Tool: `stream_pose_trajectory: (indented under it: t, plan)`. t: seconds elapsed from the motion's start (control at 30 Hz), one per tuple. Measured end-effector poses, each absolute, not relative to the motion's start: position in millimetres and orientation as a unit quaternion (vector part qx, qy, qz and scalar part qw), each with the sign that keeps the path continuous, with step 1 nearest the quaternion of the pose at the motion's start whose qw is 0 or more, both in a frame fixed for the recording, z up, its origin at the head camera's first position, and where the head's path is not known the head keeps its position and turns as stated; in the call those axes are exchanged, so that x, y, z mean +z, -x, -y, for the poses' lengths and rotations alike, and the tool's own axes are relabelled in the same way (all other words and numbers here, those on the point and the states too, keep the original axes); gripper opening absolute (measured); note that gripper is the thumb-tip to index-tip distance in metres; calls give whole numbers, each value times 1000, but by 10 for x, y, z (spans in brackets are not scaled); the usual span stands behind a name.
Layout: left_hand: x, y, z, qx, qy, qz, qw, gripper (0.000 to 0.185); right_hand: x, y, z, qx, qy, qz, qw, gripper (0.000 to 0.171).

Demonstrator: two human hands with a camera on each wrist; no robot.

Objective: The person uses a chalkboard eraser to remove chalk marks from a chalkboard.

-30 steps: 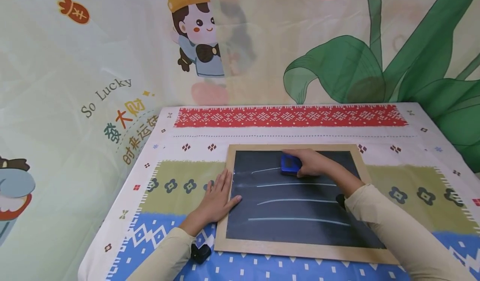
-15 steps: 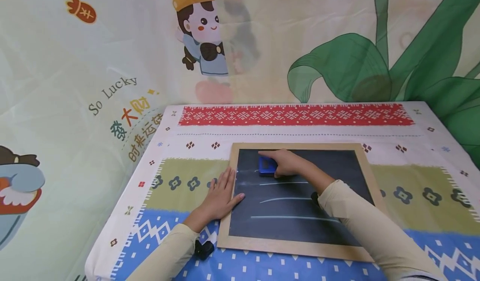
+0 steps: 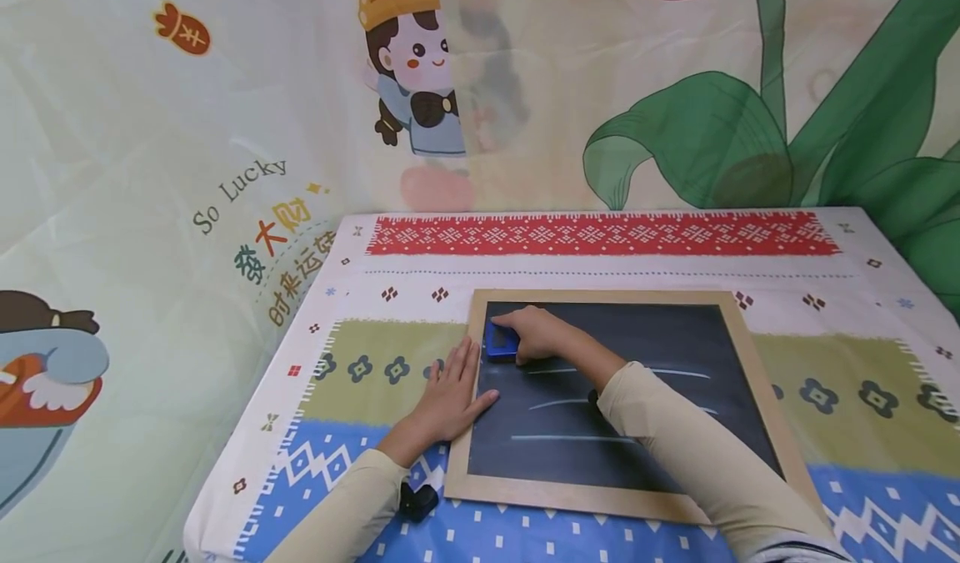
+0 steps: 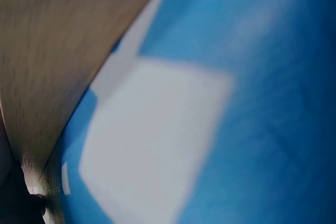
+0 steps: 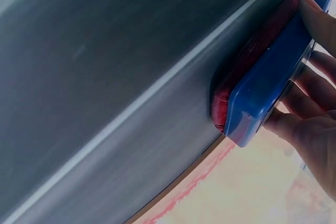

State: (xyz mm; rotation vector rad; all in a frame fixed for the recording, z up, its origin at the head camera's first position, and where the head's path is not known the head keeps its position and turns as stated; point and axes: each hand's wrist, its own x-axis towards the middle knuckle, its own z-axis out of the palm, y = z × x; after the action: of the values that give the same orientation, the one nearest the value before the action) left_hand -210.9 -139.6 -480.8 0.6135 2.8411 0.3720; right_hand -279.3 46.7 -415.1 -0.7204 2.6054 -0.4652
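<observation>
A: Start with what's nearest. What are the hands doing?

B: The left hand (image 3: 448, 396) lies flat, fingers straight, pressing on the tablecloth (image 3: 360, 496) with its fingertips against the left side of the chalkboard's wooden frame (image 3: 459, 429), bracing it. The right hand (image 3: 536, 335) grips a blue eraser (image 3: 501, 340), fingers curled over its top.

A: And where is the eraser?

B: At the upper left corner of the chalkboard (image 3: 637, 404), red felt face down on the black surface, right beside the frame. The right wrist view shows the eraser (image 5: 268, 72) pressed on the slate next to a white chalk line (image 5: 157, 87).

A: Which step is this, then?

B: I'd judge it's wiping. The top of the board looks clean and three chalk lines (image 3: 570, 438) remain lower down. The next move probably calls for shifting the eraser down onto the next line and sweeping across it while the left hand steadies the frame.

A: Anything readable farther off?

B: On the backdrop (image 3: 150, 129) behind the table, "So Lucky" (image 3: 238, 183) in grey letters, with colourful Chinese characters beneath it that I can't make out reliably. A cartoon figure (image 3: 416, 71) and large green leaves (image 3: 697, 138) are printed beyond.
</observation>
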Motion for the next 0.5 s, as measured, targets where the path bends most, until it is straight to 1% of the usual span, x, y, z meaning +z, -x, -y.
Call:
stream_pose_trajectory:
  t: [0.3,0.5]
  plan:
    - [-4830,2095,1399,135,-207,-964,99,79,-4190,2750,-345,-154,251,-938,185,69]
    - [-4825,2090,1412,136,-212,-963,97,78,-4218,2698,-366,-138,271,-939,160,66]
